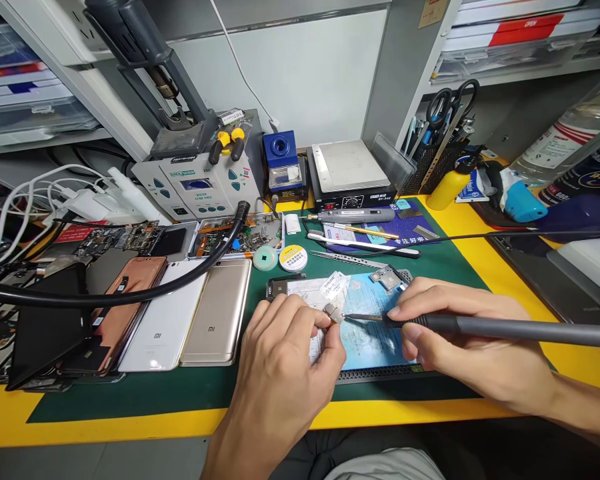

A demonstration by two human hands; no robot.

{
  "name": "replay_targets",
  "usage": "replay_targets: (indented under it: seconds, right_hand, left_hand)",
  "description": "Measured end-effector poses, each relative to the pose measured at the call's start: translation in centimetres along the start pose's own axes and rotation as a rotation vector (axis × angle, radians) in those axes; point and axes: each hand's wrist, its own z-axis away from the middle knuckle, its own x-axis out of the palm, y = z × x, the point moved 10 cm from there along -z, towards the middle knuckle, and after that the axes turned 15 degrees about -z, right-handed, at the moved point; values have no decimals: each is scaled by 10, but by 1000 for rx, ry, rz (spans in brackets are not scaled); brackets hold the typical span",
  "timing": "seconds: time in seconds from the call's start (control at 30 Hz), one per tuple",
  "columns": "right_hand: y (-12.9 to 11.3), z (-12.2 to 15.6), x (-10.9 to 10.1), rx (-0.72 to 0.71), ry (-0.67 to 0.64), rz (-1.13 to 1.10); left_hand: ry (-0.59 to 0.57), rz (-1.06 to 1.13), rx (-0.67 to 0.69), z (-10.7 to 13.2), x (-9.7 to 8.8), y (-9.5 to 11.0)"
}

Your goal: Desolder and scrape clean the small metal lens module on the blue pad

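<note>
Small metal part (334,313) in the pinch: firm hold, light touch

Head view, and straight to the middle of the action! Small metal part over the pale left side of the blue work pad (367,353), just on the near side of a white printed label (333,285). Resting on the pad or lifted clear of it? Impossible to tell at this size.

To the left hand (285,360): thumb and forefinger pinching the part at its left and near edges, other fingers curled in. Tidy, but close to trouble: probably hot metal just across from bare skin. Best to grip as far back from the tip as possible, and to rest the heel of the hand for a steadier pinch.

Over to the right hand (460,340): thumb and fingers closed pen-fashion around the ribbed grip of a soldering iron (500,329), handle running out to the right, fine tip at the part's right edge. Touching or barely short? Cannot say. Good low angle, though! Guide from the fingertips, steady the wrist, and lay the tip on gently, no shoving. Too much push, and a likely slip out of the pinch.

Just beyond, a slim silver tool (349,259), perhaps tweezers: a cooler hold, maybe, in place of fingertips. Watch the thin black cable (480,237) behind, too: no snagging mid-touch!
</note>
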Motion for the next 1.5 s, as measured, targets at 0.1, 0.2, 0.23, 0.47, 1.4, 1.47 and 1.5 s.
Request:
replay_targets:
  seconds: [0.1, 0.2, 0.23, 0.47, 1.4, 1.47, 1.5]
  right_hand:
    - [-1, -1, 1, -13, -3, 19]
    - [-2, -1, 1, -22, 0, 24]
    - [-2, -1, 1, -25, 3, 26]
    - [-10, -5, 2, -51, 16, 53]
    - [-7, -3, 3, -41, 13, 82]
    - [-7, -3, 3, -36, 15, 84]
    - [-8, -4, 3, -34, 14, 84]
  left_hand:
    - [3, 1, -2, 0, 0, 0]
    - [3, 2, -6, 1, 1, -1]
    - [2, 2, -8, 1, 1, -1]
    - [1, 0, -11, 2, 2, -1]
    - [6, -31, -17, 1, 1, 1]
    - [7, -31, -15, 1, 1, 1]
    - [7, -31, -15, 1, 1, 1]
